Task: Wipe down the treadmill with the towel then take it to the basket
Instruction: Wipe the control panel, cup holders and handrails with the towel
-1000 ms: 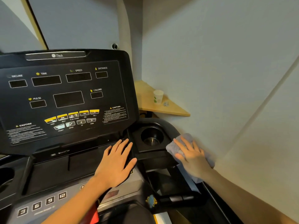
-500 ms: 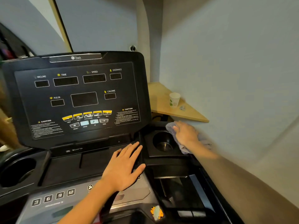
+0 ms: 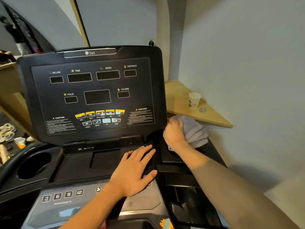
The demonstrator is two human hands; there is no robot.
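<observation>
Far left, past the treadmill (image 3: pixel 92 96): blurred clutter on a dark floor, too indistinct to name. Left end of the console deck: a round cup holder (image 3: pixel 33 165), dark inside. Front edge, lower left: grey key strip (image 3: pixel 62 195) marked 3, 6, 9, 12, with a fan symbol just beside it. Centre: the upright black display panel, windows unlit, labelled INCLINE, TIME, SPEED, DISTANCE, PULSE and CALORIE, with a row of yellow buttons below. Below the panel: your left hand (image 3: pixel 133 171), flat on the dark tray, fingers straight and slightly spread, thumb out to the side. Right end of the deck, against the panel's lower right corner: your right hand (image 3: pixel 174 131), fingers curled into the grey towel (image 3: pixel 193 131), pressing it onto the deck. Behind it: a wooden corner shelf (image 3: pixel 179 96) on the wall, carrying a white paper cup (image 3: pixel 194 100) with a green print and a small grey object beside it.
</observation>
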